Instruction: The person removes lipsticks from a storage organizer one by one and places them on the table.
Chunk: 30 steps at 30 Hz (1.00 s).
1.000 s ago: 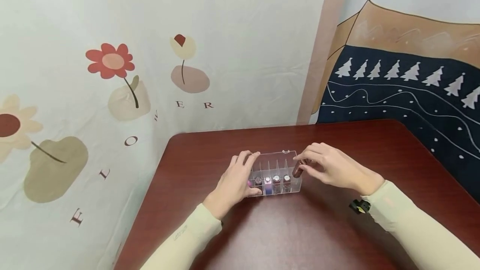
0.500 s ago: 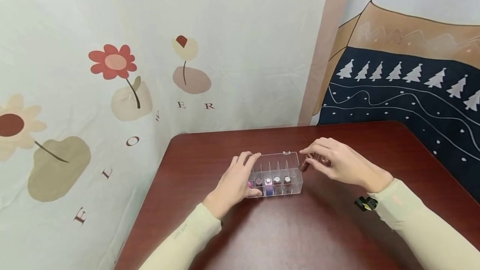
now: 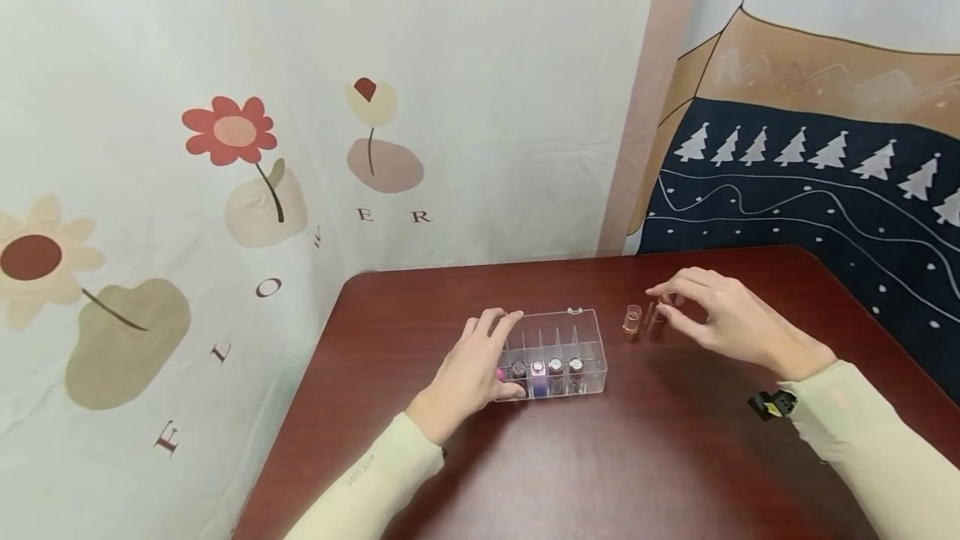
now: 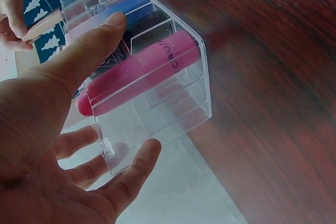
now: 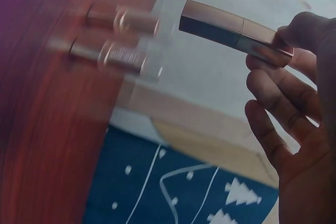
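A clear compartmented box (image 3: 592, 352) stands on the table with several lipstick-like tubes in its front row. My left hand (image 3: 468, 361) grips the box's left end; in the left wrist view its thumb lies over the front edge beside a pink tube (image 4: 142, 74), fingers on the far side. Right of the box, my right hand (image 3: 720, 315) pinches a rose-gold and dark tube (image 5: 236, 31) by one end between thumb and fingers. Two other tubes, one a clear-topped tube (image 3: 632, 319), stand upright just beside it, blurred in the right wrist view.
The reddish-brown table (image 3: 600, 465) reaches back to a pale wall cloth (image 3: 510, 107) with flower prints. A dark blue cloth with white trees (image 3: 795, 182) hangs at the back right.
My right hand has moved right, away from the box's right end, carrying the tube. Two standing tubes have come into sight beside it. My left hand has stayed on the box.
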{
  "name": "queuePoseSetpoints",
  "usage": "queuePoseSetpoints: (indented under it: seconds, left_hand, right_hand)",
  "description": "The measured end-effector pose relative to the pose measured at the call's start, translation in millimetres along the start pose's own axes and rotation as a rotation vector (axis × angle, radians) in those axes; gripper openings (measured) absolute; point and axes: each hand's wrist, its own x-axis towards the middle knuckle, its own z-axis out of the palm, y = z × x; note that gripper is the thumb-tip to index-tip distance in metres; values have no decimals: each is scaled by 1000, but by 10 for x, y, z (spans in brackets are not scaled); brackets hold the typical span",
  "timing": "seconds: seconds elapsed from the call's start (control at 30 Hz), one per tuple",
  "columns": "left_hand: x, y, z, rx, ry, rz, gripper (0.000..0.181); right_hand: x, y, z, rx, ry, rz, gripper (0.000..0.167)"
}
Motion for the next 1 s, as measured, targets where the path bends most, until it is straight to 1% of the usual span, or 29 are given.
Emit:
queuePoseSetpoints:
  seconds: [0.1,0.2,0.33,0.47,0.7,1.0]
  left_hand:
    - [-11,4,0,-5,1,-1,120]
    - [-20,8,-2,-6,4,-5,120]
    - [-30,13,-5,1,12,-2,120]
    - [-36,21,-12,-2,6,-6,120]
    - [-44,18,1,4,15,1,119]
    - [-33,16,-8,-16,12,-7,119]
  right_hand:
    - [-68,92,-40,-2,6,28,44]
    - [-131,174,-55,-12,-5,75,43]
    - [-212,268,-39,-30,-42,155,40]
    - [-277,355,18,-30,-81,214,38]
    - [-312,461,183,-13,-114,238,35]
    - [-344,481,280,-4,-166,270,32]
